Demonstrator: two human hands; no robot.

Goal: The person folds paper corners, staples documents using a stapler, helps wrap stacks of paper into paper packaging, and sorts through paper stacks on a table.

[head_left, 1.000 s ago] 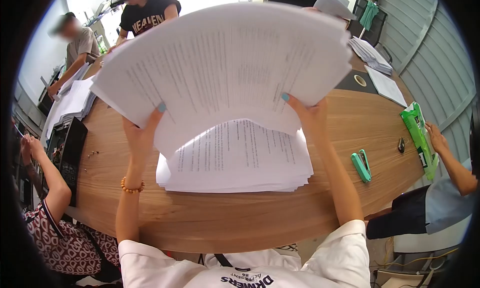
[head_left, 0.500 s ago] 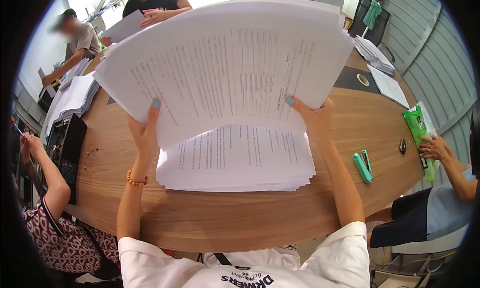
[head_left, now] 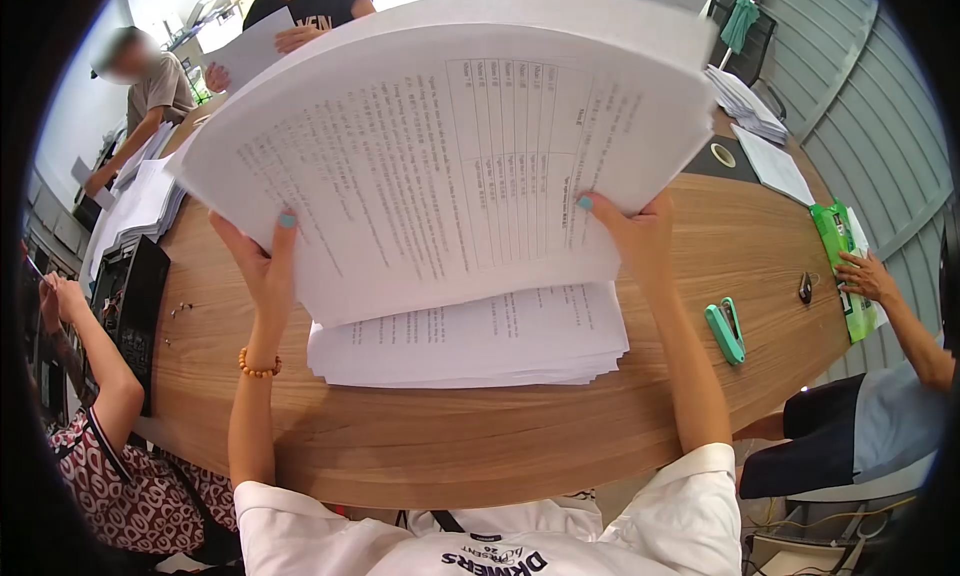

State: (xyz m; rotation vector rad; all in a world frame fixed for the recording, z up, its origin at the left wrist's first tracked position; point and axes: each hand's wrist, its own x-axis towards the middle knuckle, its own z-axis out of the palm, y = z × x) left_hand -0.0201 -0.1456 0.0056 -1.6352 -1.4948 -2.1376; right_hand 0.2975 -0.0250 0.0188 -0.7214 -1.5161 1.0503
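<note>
A thick stack of printed paper point(head_left: 400, 176) is raised in front of me, bowed along its upper edge. My left hand point(head_left: 262, 271) grips its lower left part, thumb on the printed face. At the lower right, my right hand point(head_left: 640, 238) holds it the same way. The fingers behind the sheets are hidden. Beneath the raised stack, another pile of printed sheets point(head_left: 470, 346) lies on the table, its edges slightly uneven. A beaded bracelet point(head_left: 260, 364) circles my left wrist.
A teal stapler point(head_left: 725, 332) lies right of the pile on the wooden table point(head_left: 420, 446). Farther right are a small black object point(head_left: 806, 288), a green package point(head_left: 845, 271) under another person's hand, and a tape roll point(head_left: 723, 155). At left stands a black case point(head_left: 130, 306); other people handle papers beyond.
The raised stack has tilted and flattened, its lower edge now straighter and covering more of the pile below. My left hand has shifted left; my right hand has barely moved.
</note>
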